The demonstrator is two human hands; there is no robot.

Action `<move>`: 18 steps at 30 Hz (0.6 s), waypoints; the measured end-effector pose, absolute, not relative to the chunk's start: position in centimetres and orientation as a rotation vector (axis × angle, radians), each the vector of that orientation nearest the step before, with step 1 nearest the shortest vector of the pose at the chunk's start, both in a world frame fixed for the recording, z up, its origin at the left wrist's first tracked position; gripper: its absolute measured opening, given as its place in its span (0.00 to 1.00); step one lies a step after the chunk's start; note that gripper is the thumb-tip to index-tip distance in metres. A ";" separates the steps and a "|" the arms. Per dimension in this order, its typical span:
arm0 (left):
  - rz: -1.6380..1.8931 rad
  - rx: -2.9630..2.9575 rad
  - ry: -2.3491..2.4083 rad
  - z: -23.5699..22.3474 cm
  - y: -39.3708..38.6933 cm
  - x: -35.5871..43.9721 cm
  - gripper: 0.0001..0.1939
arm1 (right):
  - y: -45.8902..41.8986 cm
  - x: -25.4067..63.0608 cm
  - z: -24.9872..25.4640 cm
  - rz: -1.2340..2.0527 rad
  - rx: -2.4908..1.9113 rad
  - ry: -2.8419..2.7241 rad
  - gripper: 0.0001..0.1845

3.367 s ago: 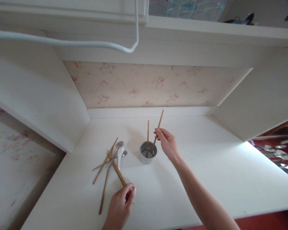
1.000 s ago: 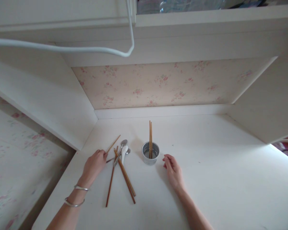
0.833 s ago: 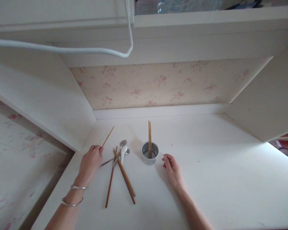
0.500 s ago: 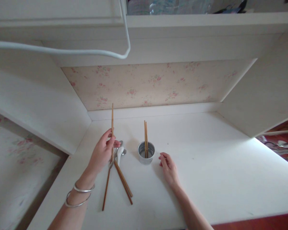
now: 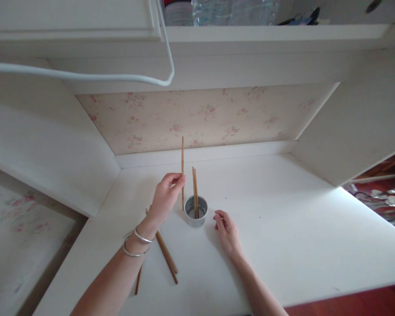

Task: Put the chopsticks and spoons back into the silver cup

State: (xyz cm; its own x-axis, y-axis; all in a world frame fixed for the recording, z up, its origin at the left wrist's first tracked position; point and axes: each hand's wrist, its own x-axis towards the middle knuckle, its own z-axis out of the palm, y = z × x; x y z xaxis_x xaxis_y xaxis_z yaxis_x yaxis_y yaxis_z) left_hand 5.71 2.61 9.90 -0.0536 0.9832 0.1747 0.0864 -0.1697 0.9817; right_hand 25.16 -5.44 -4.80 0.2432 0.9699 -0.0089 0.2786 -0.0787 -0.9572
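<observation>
My left hand (image 5: 168, 193) pinches a wooden chopstick (image 5: 183, 153), held upright just left of a metal cup (image 5: 195, 223). Its lower end hangs beside the cup's rim. Inside the cup, a pair of chopsticks (image 5: 195, 186) stands nearly upright. To the cup's right, my right hand (image 5: 227, 230) rests near the white surface with its fingers curled; whether anything is in them is hidden. Below my left wrist lie loose chopsticks (image 5: 167, 256), and another chopstick (image 5: 138, 280) pokes out from under my forearm. My left hand and arm hide the spoons.
The white tabletop (image 5: 283, 245) is bounded by a white side panel (image 5: 342, 118) on the right and floral wallpaper (image 5: 204, 116) behind. A white cable (image 5: 118, 77) hangs across the upper left. Overhead, a shelf holds clear plastic bottles (image 5: 233, 12).
My left hand has carried the chopstick rightward, from above the spoons to beside the cup. My right hand stays in about the same place. The view has shifted slightly.
</observation>
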 end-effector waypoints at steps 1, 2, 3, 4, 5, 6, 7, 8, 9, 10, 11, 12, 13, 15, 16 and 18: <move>1.325 1.411 1.268 9.6 2.7 5.9 0.19 | -5.5 25.2 -4.7 0.902 -1.555 -1.210 0.21; 1.311 1.440 1.291 9.3 2.7 6.1 0.19 | -5.5 25.2 -4.7 0.896 -1.553 -1.212 0.21; 1.303 1.454 1.298 9.1 2.8 6.2 0.19 | -5.4 25.2 -4.7 0.891 -1.550 -1.213 0.21; 1.304 1.457 1.295 8.9 2.9 6.4 0.18 | -5.4 25.2 -4.7 0.888 -1.549 -1.212 0.21; 1.312 1.453 1.285 8.7 2.9 6.5 0.18 | -5.4 25.2 -4.7 0.889 -1.547 -1.211 0.21; 1.323 1.443 1.274 8.6 3.0 6.6 0.18 | -5.4 25.2 -4.7 0.890 -1.546 -1.208 0.21; 1.332 1.432 1.260 8.5 3.1 6.7 0.18 | -5.3 25.2 -4.8 0.891 -1.544 -1.208 0.21; 1.338 1.419 1.248 8.4 3.2 6.8 0.18 | -5.3 25.2 -4.9 0.890 -1.543 -1.209 0.21; 1.340 1.408 1.238 8.3 3.3 6.8 0.18 | -5.3 25.2 -5.0 0.889 -1.544 -1.212 0.22; 1.338 1.403 1.233 8.1 3.4 6.8 0.18 | -5.2 25.2 -5.0 0.889 -1.547 -1.215 0.22; 1.332 1.404 1.234 8.0 3.4 6.8 0.18 | -5.2 25.2 -5.1 0.891 -1.553 -1.217 0.22; 1.328 1.411 1.242 7.9 3.4 6.8 0.18 | -5.2 25.2 -5.1 0.894 -1.558 -1.217 0.22; 1.328 1.420 1.256 7.8 3.4 6.7 0.18 | -5.3 25.3 -5.0 0.897 -1.556 -1.223 0.22; 1.329 1.444 1.283 7.5 3.1 6.6 0.18 | -5.4 25.4 -4.9 0.887 -1.503 -1.289 0.21; 1.333 1.453 1.291 7.3 3.0 6.6 0.17 | -5.5 25.5 -4.9 0.877 -1.456 -1.354 0.22; 1.344 1.465 1.302 7.0 2.5 6.5 0.17 | -5.5 25.4 -4.8 0.864 -1.361 -1.511 0.31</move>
State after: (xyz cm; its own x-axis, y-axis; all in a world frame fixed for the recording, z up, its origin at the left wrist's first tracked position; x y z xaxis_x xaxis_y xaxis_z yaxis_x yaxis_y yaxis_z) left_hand 6.47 2.54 7.04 -0.0675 0.9730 0.2209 0.1898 -0.2048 0.9602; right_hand 25.42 -5.49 -4.78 0.0098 0.9863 0.1648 0.3582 0.1504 -0.9215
